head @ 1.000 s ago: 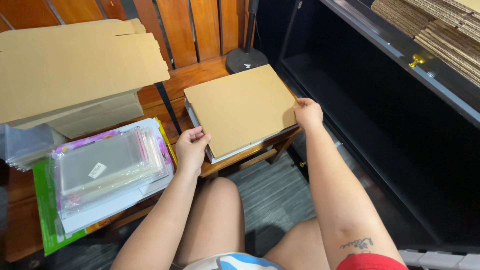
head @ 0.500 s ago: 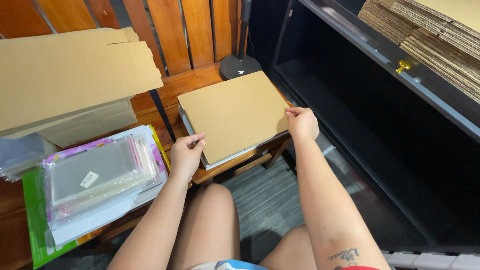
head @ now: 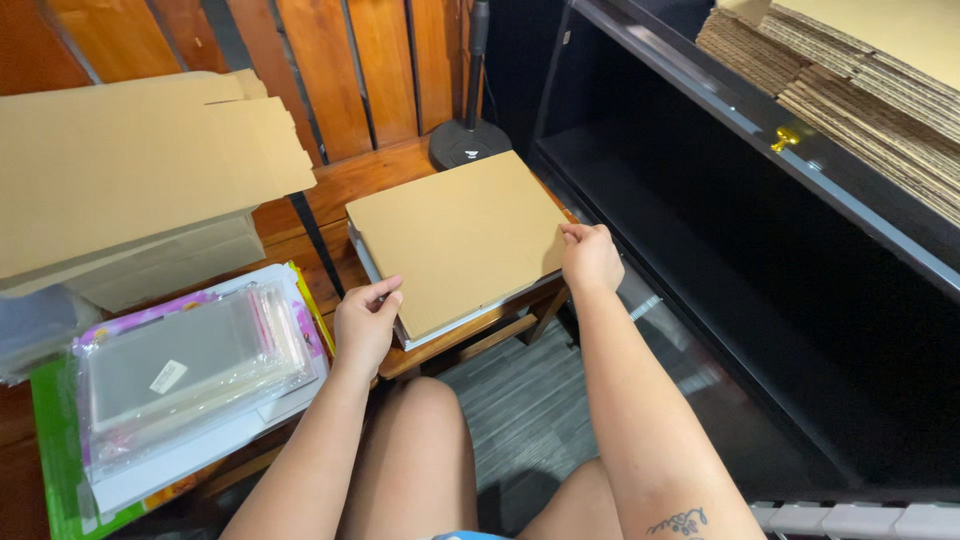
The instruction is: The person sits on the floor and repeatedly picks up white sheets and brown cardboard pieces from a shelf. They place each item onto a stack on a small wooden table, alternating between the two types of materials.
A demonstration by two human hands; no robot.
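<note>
Both forearms reach forward from the lap, over bare knees. The left hand (head: 365, 322) curls at the near left corner of a flat, tan rectangular cardboard box (head: 458, 237), thumb on top and fingers bent against its edge, gripping it. The right hand (head: 590, 256) rests at the box's right edge, fingertips pinching the cardboard there, wrist bent slightly inward. The box lies flat on a small reddish-brown wooden slatted counter (head: 352, 190), turned a little askew, its near edge reaching the counter's front.

To the left of the box, on the same wooden surface, lies a stack of clear plastic sleeves (head: 190, 365) over pink and green packaging. Behind that sits a pile of large unfolded tan cardboard sheets (head: 140, 170). A round black stand base (head: 470, 143) stands just beyond the box, against a wall of wooden slats. To the right runs a black open shelf unit (head: 720, 210), with bundled corrugated cardboard (head: 850, 80) stacked on top. Grey striped flooring (head: 530, 410) shows between the knees.
</note>
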